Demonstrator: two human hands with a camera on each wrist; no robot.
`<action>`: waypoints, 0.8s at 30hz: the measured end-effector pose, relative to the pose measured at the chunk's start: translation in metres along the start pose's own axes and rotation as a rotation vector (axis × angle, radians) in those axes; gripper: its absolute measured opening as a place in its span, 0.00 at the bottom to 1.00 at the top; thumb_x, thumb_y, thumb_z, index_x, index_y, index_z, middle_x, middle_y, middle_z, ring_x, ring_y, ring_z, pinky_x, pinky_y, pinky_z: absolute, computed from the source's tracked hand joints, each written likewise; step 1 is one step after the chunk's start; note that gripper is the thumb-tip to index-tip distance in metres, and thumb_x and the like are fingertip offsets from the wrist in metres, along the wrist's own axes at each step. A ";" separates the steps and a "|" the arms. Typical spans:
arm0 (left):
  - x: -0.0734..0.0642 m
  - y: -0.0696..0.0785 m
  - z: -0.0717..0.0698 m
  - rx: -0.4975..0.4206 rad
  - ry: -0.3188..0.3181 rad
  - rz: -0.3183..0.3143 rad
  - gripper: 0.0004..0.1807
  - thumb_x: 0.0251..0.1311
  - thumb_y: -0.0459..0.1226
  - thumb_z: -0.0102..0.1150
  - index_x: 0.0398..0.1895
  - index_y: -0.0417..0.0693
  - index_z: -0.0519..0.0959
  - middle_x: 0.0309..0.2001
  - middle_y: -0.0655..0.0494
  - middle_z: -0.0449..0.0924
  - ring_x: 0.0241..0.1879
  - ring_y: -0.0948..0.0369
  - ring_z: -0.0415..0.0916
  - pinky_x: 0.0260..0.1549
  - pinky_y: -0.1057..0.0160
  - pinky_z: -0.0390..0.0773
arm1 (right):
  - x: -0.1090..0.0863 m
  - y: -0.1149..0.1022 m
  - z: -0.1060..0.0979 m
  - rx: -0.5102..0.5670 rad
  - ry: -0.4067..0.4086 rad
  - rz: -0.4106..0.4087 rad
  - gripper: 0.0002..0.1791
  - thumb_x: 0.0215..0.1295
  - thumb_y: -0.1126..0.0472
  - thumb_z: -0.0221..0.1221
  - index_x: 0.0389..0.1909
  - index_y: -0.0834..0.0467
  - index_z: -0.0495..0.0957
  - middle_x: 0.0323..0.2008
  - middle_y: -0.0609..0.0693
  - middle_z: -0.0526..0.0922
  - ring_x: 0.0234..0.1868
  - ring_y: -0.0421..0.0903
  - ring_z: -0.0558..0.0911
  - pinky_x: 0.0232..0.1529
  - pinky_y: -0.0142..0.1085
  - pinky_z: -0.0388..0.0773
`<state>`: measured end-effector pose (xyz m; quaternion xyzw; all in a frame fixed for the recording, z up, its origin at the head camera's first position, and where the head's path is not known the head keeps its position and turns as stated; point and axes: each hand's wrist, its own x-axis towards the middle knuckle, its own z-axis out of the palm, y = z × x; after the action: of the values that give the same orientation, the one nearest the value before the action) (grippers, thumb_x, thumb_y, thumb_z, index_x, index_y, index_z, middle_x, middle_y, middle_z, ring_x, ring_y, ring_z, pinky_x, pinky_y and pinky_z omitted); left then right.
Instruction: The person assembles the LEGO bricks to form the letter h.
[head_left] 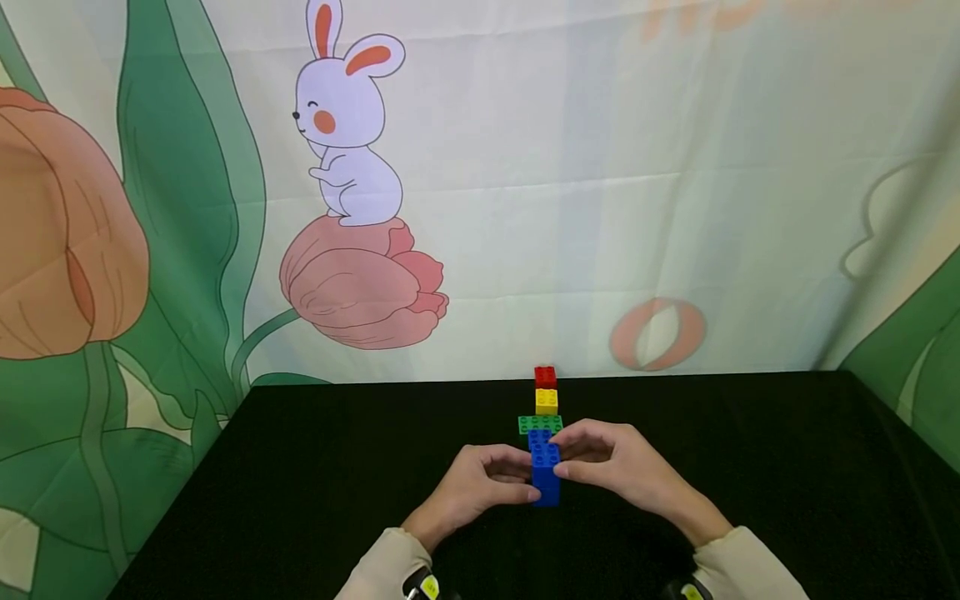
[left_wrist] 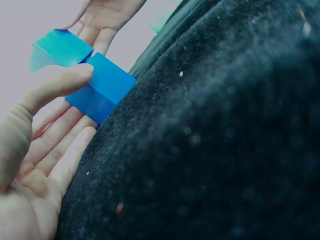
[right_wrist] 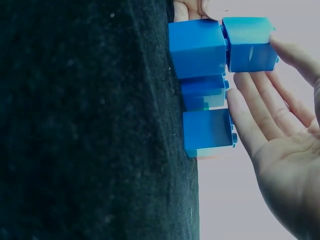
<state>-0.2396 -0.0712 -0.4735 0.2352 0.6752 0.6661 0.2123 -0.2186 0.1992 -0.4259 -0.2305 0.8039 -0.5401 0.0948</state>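
Observation:
Two blue toy bricks stand one above the other in the head view, between the hands. My left hand (head_left: pixel 480 487) pinches the lower blue brick (head_left: pixel 548 497), its thumb on the near side. That lower brick (left_wrist: pixel 112 75) rests on the black cloth. With thumb and fingers my right hand (head_left: pixel 618 462) holds the upper blue brick (head_left: pixel 545 468). In the right wrist view, studs show in a narrow gap between this upper brick (right_wrist: pixel 251 47) and the lower one (right_wrist: pixel 197 50). Just behind them is another blue brick (head_left: pixel 539 436), partly hidden.
A green brick (head_left: pixel 529 425), a yellow brick (head_left: pixel 547 402) and a red brick (head_left: pixel 545 377) run in a line towards the back of the black-covered table (head_left: pixel 337 483). Behind it hangs a printed cloth (head_left: pixel 510 208) with a rabbit and flowers.

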 end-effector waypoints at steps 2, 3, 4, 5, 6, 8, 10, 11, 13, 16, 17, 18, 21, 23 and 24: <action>0.000 0.000 0.000 0.002 0.001 -0.001 0.20 0.66 0.32 0.71 0.60 0.42 0.83 0.57 0.48 0.86 0.57 0.51 0.85 0.56 0.56 0.84 | 0.000 0.000 0.000 -0.002 0.000 0.001 0.21 0.71 0.54 0.69 0.60 0.59 0.81 0.54 0.55 0.85 0.54 0.52 0.86 0.55 0.37 0.83; 0.000 0.000 0.000 0.003 0.002 -0.003 0.20 0.66 0.32 0.71 0.60 0.42 0.83 0.57 0.48 0.86 0.56 0.51 0.85 0.56 0.56 0.84 | 0.000 0.000 0.000 -0.002 0.000 0.002 0.21 0.71 0.54 0.69 0.60 0.59 0.81 0.54 0.55 0.85 0.54 0.52 0.86 0.55 0.37 0.83; 0.000 0.000 0.000 0.002 0.003 -0.004 0.20 0.65 0.32 0.71 0.60 0.42 0.83 0.57 0.48 0.86 0.56 0.51 0.85 0.56 0.56 0.84 | 0.000 0.000 0.000 -0.002 -0.001 0.003 0.21 0.71 0.54 0.69 0.60 0.59 0.81 0.54 0.55 0.85 0.54 0.52 0.86 0.55 0.37 0.83; 0.000 0.000 0.000 0.001 0.004 -0.007 0.20 0.65 0.32 0.71 0.60 0.42 0.83 0.57 0.48 0.86 0.57 0.51 0.85 0.56 0.56 0.84 | 0.000 0.001 0.000 -0.003 -0.001 0.003 0.21 0.71 0.54 0.69 0.60 0.59 0.81 0.54 0.55 0.85 0.54 0.52 0.86 0.55 0.37 0.83; 0.000 0.001 0.001 0.003 0.006 -0.007 0.20 0.65 0.32 0.71 0.60 0.42 0.83 0.57 0.48 0.86 0.56 0.51 0.85 0.56 0.56 0.84 | 0.000 0.001 0.000 -0.003 -0.001 0.002 0.21 0.71 0.54 0.69 0.59 0.59 0.81 0.54 0.55 0.85 0.54 0.52 0.86 0.55 0.37 0.83; 0.000 0.001 0.001 0.004 0.009 -0.012 0.20 0.65 0.32 0.71 0.60 0.42 0.83 0.57 0.48 0.86 0.56 0.51 0.85 0.56 0.56 0.84 | -0.001 0.002 0.000 -0.002 0.000 0.002 0.20 0.72 0.54 0.69 0.59 0.59 0.81 0.54 0.54 0.85 0.54 0.52 0.86 0.55 0.36 0.83; 0.000 0.002 0.001 0.005 0.010 -0.013 0.20 0.65 0.31 0.71 0.60 0.42 0.83 0.56 0.48 0.86 0.56 0.51 0.85 0.56 0.56 0.84 | -0.001 0.002 0.000 -0.002 0.002 0.001 0.20 0.72 0.54 0.69 0.59 0.59 0.81 0.54 0.54 0.85 0.54 0.52 0.85 0.55 0.36 0.83; 0.001 0.002 0.002 0.006 0.011 -0.013 0.20 0.65 0.31 0.71 0.60 0.42 0.83 0.56 0.48 0.86 0.56 0.51 0.85 0.56 0.56 0.84 | -0.001 0.003 0.000 -0.002 0.003 -0.001 0.20 0.72 0.55 0.69 0.59 0.59 0.81 0.54 0.54 0.85 0.54 0.52 0.85 0.55 0.36 0.83; 0.001 0.002 0.002 0.009 0.012 -0.015 0.20 0.65 0.31 0.71 0.60 0.42 0.83 0.56 0.48 0.86 0.56 0.51 0.85 0.56 0.56 0.84 | -0.001 0.003 0.000 -0.004 0.005 -0.004 0.20 0.71 0.55 0.69 0.59 0.58 0.81 0.54 0.54 0.85 0.54 0.52 0.85 0.55 0.36 0.83; 0.000 0.003 0.002 0.012 0.014 -0.013 0.20 0.66 0.31 0.71 0.60 0.42 0.83 0.57 0.48 0.86 0.56 0.51 0.85 0.57 0.56 0.84 | -0.001 0.003 0.000 -0.008 0.006 -0.009 0.20 0.71 0.54 0.69 0.59 0.58 0.81 0.53 0.54 0.85 0.54 0.52 0.85 0.55 0.36 0.83; 0.000 0.003 0.002 0.014 0.015 -0.012 0.20 0.66 0.31 0.70 0.60 0.41 0.83 0.57 0.48 0.86 0.56 0.51 0.85 0.57 0.56 0.84 | -0.001 0.004 -0.001 -0.010 0.005 -0.010 0.20 0.71 0.54 0.69 0.59 0.58 0.81 0.53 0.54 0.85 0.54 0.52 0.85 0.55 0.36 0.83; 0.000 0.004 0.003 0.014 0.015 -0.012 0.20 0.66 0.31 0.70 0.61 0.41 0.83 0.57 0.48 0.86 0.56 0.51 0.85 0.57 0.56 0.84 | -0.001 0.004 -0.001 -0.011 0.004 -0.010 0.20 0.71 0.54 0.69 0.59 0.58 0.81 0.53 0.54 0.85 0.54 0.52 0.85 0.55 0.37 0.83; -0.001 0.004 0.003 0.019 0.013 -0.015 0.20 0.66 0.31 0.70 0.61 0.40 0.82 0.58 0.47 0.85 0.56 0.51 0.85 0.57 0.56 0.83 | 0.000 0.004 -0.001 -0.017 0.003 -0.007 0.20 0.71 0.54 0.69 0.59 0.58 0.81 0.53 0.54 0.85 0.54 0.52 0.85 0.55 0.37 0.83; -0.001 0.004 0.002 0.021 0.010 -0.017 0.21 0.66 0.31 0.70 0.61 0.40 0.82 0.58 0.47 0.85 0.56 0.51 0.85 0.57 0.57 0.83 | 0.000 0.004 -0.001 -0.024 0.002 -0.007 0.20 0.71 0.54 0.69 0.59 0.58 0.81 0.53 0.54 0.85 0.54 0.52 0.85 0.55 0.37 0.83; -0.001 0.004 0.002 0.023 0.008 -0.018 0.21 0.66 0.31 0.70 0.61 0.40 0.82 0.58 0.47 0.85 0.56 0.51 0.85 0.57 0.57 0.83 | 0.000 0.004 -0.001 -0.028 0.002 -0.006 0.20 0.71 0.54 0.69 0.59 0.58 0.81 0.53 0.53 0.85 0.54 0.52 0.85 0.55 0.37 0.83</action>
<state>-0.2377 -0.0707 -0.4699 0.2288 0.6858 0.6573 0.2129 -0.2203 0.2014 -0.4294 -0.2339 0.8106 -0.5294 0.0893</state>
